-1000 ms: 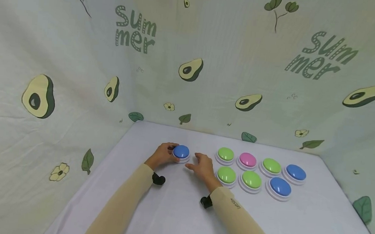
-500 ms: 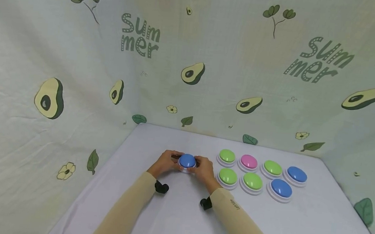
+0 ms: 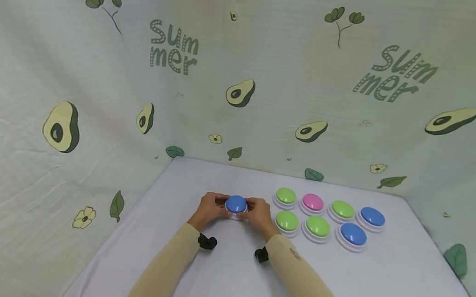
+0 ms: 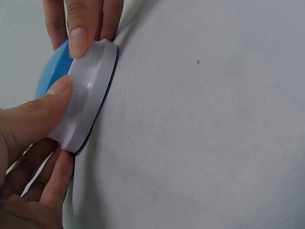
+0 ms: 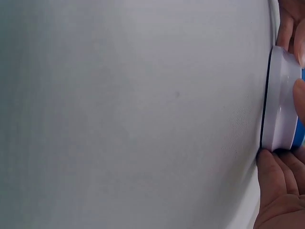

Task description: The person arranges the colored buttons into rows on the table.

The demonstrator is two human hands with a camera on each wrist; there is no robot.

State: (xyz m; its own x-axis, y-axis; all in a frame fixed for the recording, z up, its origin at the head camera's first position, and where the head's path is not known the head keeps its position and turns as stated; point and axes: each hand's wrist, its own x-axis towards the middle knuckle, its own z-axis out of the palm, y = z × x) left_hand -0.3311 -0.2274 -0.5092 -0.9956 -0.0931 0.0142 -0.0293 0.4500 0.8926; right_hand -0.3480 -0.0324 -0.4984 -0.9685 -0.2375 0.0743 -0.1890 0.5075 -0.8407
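Note:
A round push button with a blue dome point(image 3: 236, 204) and a white base sits on the white table between both hands. From its left side my left hand point(image 3: 209, 209) grips the base, thumb on the near face and fingers around the side. My right hand point(image 3: 259, 215) grips the opposite side in the same way. In the left wrist view the white base point(image 4: 90, 90) lies against the cloth, both thumbs on its near face. The right wrist view shows the same white base point(image 5: 281, 100) at the right edge, partly cut off.
Right of the hands stand two rows of similar push buttons: green ones point(image 3: 287, 220), a pink one point(image 3: 312, 202) and blue ones point(image 3: 353, 234). The nearest green ones are close to my right hand. A patterned cloth wall point(image 3: 276, 77) rises behind the white table point(image 3: 212, 280).
My left hand has brought the blue push button a little to the right and nearer. My right hand, apart from it one second ago, has come to grip its right side.

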